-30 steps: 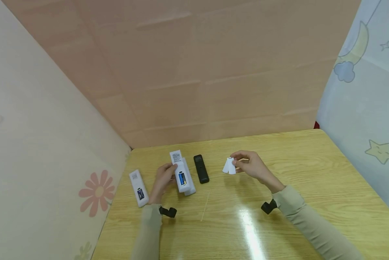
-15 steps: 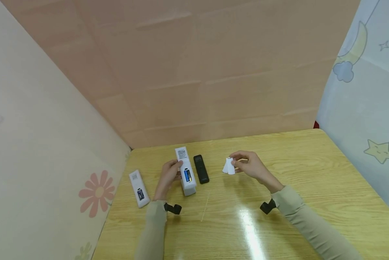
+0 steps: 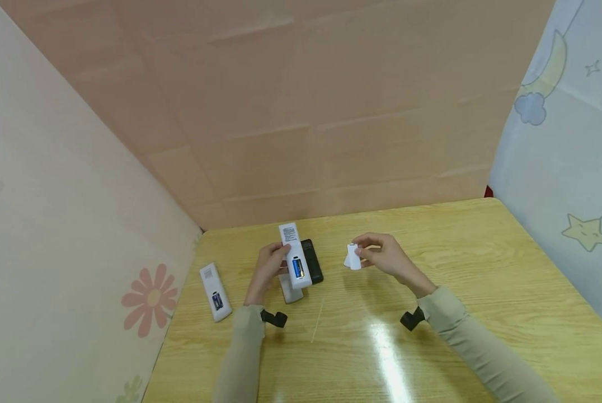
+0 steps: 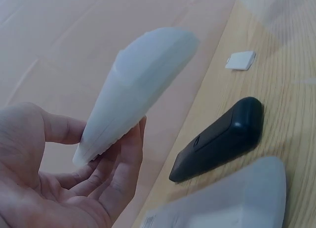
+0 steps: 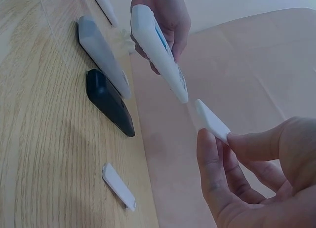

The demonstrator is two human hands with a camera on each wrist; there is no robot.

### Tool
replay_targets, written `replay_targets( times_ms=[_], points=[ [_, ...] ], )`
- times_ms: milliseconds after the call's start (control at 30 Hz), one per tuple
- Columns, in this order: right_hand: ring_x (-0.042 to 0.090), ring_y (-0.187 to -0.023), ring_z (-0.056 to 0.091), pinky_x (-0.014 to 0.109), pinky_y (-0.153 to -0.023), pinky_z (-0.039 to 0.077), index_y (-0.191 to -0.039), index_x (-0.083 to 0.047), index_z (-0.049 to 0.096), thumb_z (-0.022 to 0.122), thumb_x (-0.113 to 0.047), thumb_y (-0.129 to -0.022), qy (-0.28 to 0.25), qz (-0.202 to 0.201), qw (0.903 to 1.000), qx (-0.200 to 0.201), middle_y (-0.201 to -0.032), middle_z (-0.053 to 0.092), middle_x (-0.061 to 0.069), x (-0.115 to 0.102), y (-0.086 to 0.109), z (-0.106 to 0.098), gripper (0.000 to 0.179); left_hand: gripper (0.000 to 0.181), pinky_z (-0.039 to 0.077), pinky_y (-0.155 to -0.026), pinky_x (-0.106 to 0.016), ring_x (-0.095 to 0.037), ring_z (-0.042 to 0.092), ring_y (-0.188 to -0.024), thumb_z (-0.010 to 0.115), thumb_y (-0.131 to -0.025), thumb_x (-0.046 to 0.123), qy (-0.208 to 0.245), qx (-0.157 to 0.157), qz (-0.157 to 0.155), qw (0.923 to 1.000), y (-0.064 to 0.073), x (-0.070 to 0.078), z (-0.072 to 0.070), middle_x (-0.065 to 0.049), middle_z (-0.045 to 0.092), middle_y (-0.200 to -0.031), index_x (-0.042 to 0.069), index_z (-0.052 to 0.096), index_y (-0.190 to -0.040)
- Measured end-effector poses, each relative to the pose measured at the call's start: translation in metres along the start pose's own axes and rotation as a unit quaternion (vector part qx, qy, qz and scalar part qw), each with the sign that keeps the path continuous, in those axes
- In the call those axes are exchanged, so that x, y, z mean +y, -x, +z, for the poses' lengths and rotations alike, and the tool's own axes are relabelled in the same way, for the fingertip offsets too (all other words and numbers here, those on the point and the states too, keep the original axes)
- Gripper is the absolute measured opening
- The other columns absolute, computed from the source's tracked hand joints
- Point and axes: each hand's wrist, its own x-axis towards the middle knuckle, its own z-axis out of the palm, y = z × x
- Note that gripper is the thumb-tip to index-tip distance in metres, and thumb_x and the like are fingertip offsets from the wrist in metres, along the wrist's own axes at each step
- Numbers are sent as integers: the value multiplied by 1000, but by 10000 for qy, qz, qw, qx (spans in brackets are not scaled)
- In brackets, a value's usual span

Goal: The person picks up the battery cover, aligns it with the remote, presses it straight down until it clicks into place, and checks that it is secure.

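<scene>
A white remote control is held up off the table by my left hand, thumb on its top face and fingers beneath. Its battery compartment is uncovered and blue batteries show inside. Between thumb and fingertips, my right hand pinches a small white battery cover, apart from the remote. A second battery cover lies on the table below that hand. Under the held remote, a second white remote rests on the table, partly hidden in the head view. Beside it lies a black remote.
Further left, a third white remote lies with its batteries exposed. A thin pale strip is on the wooden table in front. Cloth walls stand behind and on both sides.
My left hand has moved to the right with the white remote, which now partly covers the black one. The right hand has shifted slightly left, keeping the battery cover.
</scene>
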Motion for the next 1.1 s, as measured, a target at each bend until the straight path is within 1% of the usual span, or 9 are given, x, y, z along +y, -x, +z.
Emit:
replay_targets(
  times_ms=[233,367,467,567,633,733,867,967,1100],
  points=[
    [29,-102,76,38,-81,67,-136,5,65,65,-5,-106,-67,74,9999,18,-129,66,28,-2,-1,1,32,46,64,-71,-34,-19,70,-78,62,-109,31,-39,-13,-21,10000,0,4,12,-17,75,-108,-3,63,-140],
    [28,-103,75,39,-82,67,-136,7,65,65,-6,-107,-97,57,9999,-17,-129,65,29,-2,-1,3,32,46,62,-68,-34,-17,67,-74,62,-108,31,59,-139,-9,9999,0,5,20,-17,74,-106,-4,63,-139],
    [28,-103,76,38,-81,67,-136,8,65,66,-5,-106,-121,31,9999,-57,-126,63,29,-1,-1,5,33,47,61,-66,-32,-16,67,-72,62,-109,31,86,-241,23,9997,-1,5,27,-18,75,-108,-4,62,-140],
    [29,-103,76,37,-82,67,-136,7,65,66,-5,-106,-94,20,9999,-59,-124,62,28,0,-2,6,33,48,62,-69,-36,-16,69,-73,61,-109,32,61,-348,34,9994,-1,6,32,-19,75,-111,-4,62,-142],
    [29,-103,76,38,-82,67,-136,7,65,66,-5,-106,-54,10,10000,-50,-124,63,27,0,-2,7,33,48,63,-73,-41,-17,69,-74,61,-110,32,24,-420,41,9991,0,6,35,-18,75,-112,-3,62,-143],
    [31,-103,76,39,-83,67,-136,7,66,66,-5,-106,-29,-20,10000,-58,-124,63,28,0,-2,7,32,47,63,-76,-46,-17,66,-73,61,-110,33,-42,-480,40,9988,0,5,38,-17,74,-108,0,62,-143],
    [33,-103,76,38,-82,67,-135,8,66,66,-5,-106,-4,-58,9999,-83,-123,63,29,0,-3,7,31,47,62,-81,-53,-17,62,-72,61,-110,32,-90,-492,63,9987,0,4,42,-16,73,-105,0,61,-145],
    [32,-102,76,38,-81,67,-134,7,66,66,-4,-106,-27,-30,10000,-65,-123,64,29,0,-4,8,30,49,63,-83,-54,-17,64,-72,61,-110,32,-71,-539,93,9985,1,3,44,-18,73,-107,-2,59,-146],
    [29,-101,76,42,-82,67,-132,6,68,67,-4,-105,-89,66,9999,-29,-124,66,27,-1,-4,10,29,49,65,-82,-51,-18,67,-73,61,-110,31,-50,-665,168,9976,2,2,47,-20,73,-110,-3,59,-145]
  ],
)
